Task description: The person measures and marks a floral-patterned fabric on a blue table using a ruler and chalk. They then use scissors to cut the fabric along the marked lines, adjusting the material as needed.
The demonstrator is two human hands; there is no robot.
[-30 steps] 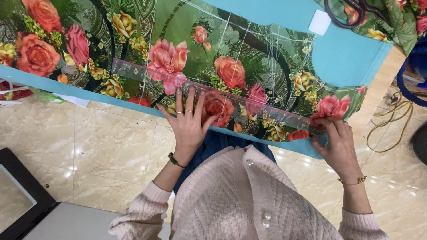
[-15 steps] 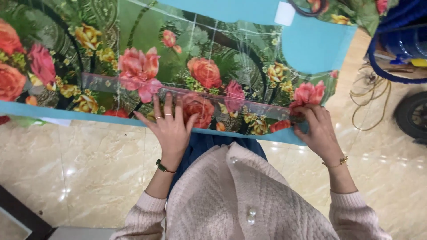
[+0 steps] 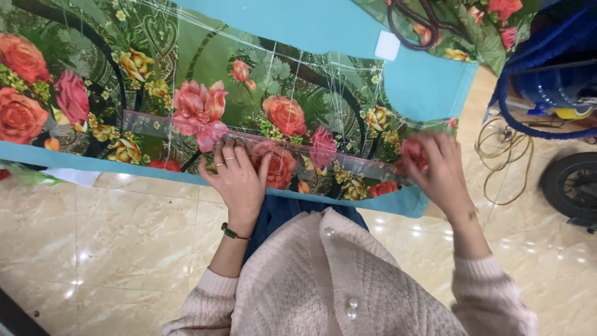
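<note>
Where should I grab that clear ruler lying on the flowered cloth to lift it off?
Probably the free left end of the clear ruler, coming from the left. It lies flat along the flowered cloth, and the left hand presses its middle while the right hand covers its right end.

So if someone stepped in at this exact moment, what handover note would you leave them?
Left hand: flat, fingers spread, pressing the clear ruler onto the floral fabric.
Right hand: at the ruler's right end near the fabric edge, blurred; whether it holds anything cannot be told.
Layout: fabric spread on the blue table, ruler lying along its near edge; scissors at the far side.
Done: thin pale lines already cross the fabric.
Left: the fabric shows no cut along the ruler.
</note>
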